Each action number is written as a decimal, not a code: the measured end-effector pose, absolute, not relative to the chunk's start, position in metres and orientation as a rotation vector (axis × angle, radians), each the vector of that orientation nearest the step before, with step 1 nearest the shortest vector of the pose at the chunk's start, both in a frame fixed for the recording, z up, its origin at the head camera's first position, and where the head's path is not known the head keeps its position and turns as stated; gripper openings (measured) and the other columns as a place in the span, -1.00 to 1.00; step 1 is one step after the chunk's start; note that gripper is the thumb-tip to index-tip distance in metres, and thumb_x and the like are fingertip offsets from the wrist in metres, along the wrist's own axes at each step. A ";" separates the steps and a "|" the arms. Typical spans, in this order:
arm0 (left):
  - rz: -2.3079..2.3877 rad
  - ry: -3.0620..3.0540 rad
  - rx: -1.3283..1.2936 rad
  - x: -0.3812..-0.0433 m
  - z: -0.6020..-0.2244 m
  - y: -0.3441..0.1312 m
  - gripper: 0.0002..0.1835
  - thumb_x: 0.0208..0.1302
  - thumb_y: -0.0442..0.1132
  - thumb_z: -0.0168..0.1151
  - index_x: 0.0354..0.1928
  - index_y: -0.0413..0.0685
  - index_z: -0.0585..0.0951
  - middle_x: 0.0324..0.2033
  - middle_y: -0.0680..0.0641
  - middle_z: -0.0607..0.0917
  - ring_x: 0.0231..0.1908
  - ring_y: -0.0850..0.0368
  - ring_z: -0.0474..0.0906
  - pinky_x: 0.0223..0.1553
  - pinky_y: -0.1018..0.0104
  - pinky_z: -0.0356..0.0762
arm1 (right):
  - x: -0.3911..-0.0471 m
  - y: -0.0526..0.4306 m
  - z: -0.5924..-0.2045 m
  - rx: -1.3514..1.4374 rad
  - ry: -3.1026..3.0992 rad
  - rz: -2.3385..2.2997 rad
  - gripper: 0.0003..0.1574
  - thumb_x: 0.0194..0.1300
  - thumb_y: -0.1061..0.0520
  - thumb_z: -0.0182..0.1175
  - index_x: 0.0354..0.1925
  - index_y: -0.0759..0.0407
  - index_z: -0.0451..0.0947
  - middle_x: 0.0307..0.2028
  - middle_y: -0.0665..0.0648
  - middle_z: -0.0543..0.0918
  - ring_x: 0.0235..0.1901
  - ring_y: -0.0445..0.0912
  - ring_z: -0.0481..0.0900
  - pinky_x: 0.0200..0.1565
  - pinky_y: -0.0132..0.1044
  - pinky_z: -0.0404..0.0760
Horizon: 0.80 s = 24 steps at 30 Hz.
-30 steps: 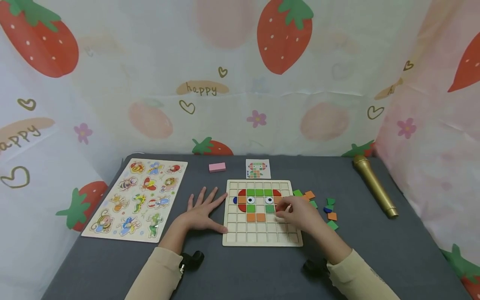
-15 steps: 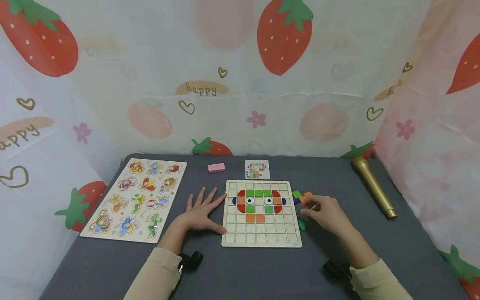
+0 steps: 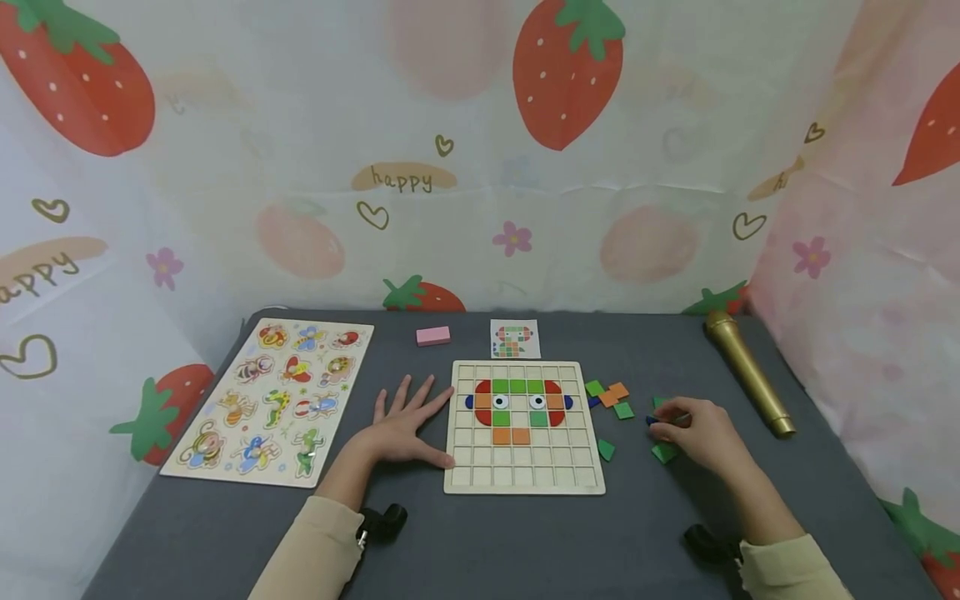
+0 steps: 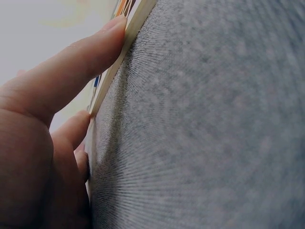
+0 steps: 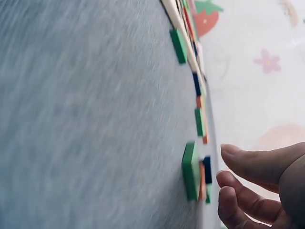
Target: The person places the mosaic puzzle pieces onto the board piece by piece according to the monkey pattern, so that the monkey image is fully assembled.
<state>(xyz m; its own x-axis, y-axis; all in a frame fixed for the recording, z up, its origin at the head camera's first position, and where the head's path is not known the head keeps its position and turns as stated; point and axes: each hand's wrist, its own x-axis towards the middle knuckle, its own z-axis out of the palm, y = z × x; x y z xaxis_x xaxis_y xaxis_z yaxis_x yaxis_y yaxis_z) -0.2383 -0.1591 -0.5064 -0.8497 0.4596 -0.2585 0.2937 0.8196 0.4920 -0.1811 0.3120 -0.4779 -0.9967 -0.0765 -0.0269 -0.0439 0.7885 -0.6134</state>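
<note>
A wooden grid board [image 3: 525,478] lies mid-table, bearing red, green, orange, blue and eye-printed tiles in its upper half. My left hand [image 3: 397,431] is spread flat beside it, with forefinger and thumb touching its left edge. In the left wrist view the thumb [image 4: 90,59] rests against the board's side. My right hand [image 3: 705,432] hovers at a small tile cluster on the right, its fingertips close to a blue tile [image 3: 652,420]. From the right wrist, a gap shows between thumb and forefinger near that blue tile [image 5: 208,169]. A green tile [image 3: 664,452] lies just below.
A picture card [image 3: 515,339] lies behind the board, and a pink block [image 3: 432,336] left of it. Several loose tiles [image 3: 618,390] lie right of the board. An insect puzzle board [image 3: 270,417] is at left, a gold microphone [image 3: 750,375] at far right.
My right hand has moved rightward off the board, past the nearer loose tiles to the farther cluster. A blue tile now shows at the figure's right side. The left hand stays put.
</note>
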 end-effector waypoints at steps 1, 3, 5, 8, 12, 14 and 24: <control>0.634 2.635 0.569 -0.238 -0.506 -0.159 0.27 -0.12 0.47 0.44 0.61 0.40 0.00 0.63 -0.03 -0.21 0.57 -0.23 -0.57 0.41 -0.41 -0.61 | -0.181 0.315 -0.479 -0.087 2.924 -1.000 -0.67 0.32 0.04 0.38 -0.04 0.21 0.69 -0.23 0.10 0.77 -0.30 -0.13 0.69 -0.33 -0.23 0.60; 0.631 2.636 0.571 -0.238 -0.506 -0.159 0.26 -0.11 0.48 0.43 0.61 0.42 0.00 0.63 -0.02 -0.21 0.57 -0.22 -0.58 0.41 -0.40 -0.61 | -0.181 0.319 -0.481 -0.081 2.925 -0.994 -0.68 0.30 0.02 0.39 -0.08 0.19 0.69 -0.27 0.06 0.77 -0.30 -0.12 0.67 -0.32 -0.22 0.58; 0.630 2.635 0.569 -0.238 -0.506 -0.159 0.27 -0.11 0.48 0.43 0.61 0.43 -0.01 0.63 -0.01 -0.22 0.57 -0.22 -0.58 0.41 -0.40 -0.60 | -0.180 0.322 -0.483 -0.088 2.928 -0.991 -0.70 0.29 0.00 0.40 -0.13 0.16 0.70 -0.30 0.02 0.76 -0.30 -0.13 0.66 -0.32 -0.22 0.56; 0.634 2.634 0.567 -0.237 -0.506 -0.159 0.27 -0.11 0.47 0.43 0.61 0.42 -0.01 0.63 -0.02 -0.22 0.57 -0.23 -0.58 0.41 -0.41 -0.60 | -0.179 0.325 -0.484 -0.085 2.938 -0.960 -0.72 0.27 -0.05 0.42 -0.24 0.13 0.69 -0.36 0.01 0.74 -0.34 -0.13 0.63 -0.34 -0.23 0.53; 0.635 2.631 0.565 -0.237 -0.506 -0.157 0.26 -0.10 0.46 0.44 0.61 0.41 0.00 0.63 -0.03 -0.22 0.57 -0.23 -0.59 0.41 -0.41 -0.62 | -0.178 0.327 -0.484 -0.046 2.941 -0.905 -0.65 0.27 -0.11 0.41 -0.29 0.14 0.65 -0.37 0.03 0.72 -0.35 -0.13 0.59 -0.34 -0.23 0.51; 0.628 2.632 0.562 -0.237 -0.505 -0.157 0.25 -0.09 0.46 0.44 0.61 0.42 0.00 0.63 -0.02 -0.22 0.57 -0.22 -0.59 0.41 -0.41 -0.62 | -0.177 0.327 -0.483 -0.018 2.930 -0.882 -0.58 0.27 -0.16 0.40 -0.24 0.17 0.64 -0.34 0.04 0.71 -0.34 -0.11 0.58 -0.34 -0.22 0.52; 0.614 2.636 0.555 -0.237 -0.505 -0.158 0.27 -0.10 0.47 0.43 0.61 0.42 -0.02 0.63 0.00 -0.23 0.57 -0.21 -0.59 0.42 -0.39 -0.62 | -0.180 0.325 -0.484 0.029 2.885 -0.912 -0.49 0.28 -0.23 0.37 -0.27 0.20 0.59 -0.42 0.05 0.60 -0.43 -0.09 0.46 -0.41 -0.25 0.43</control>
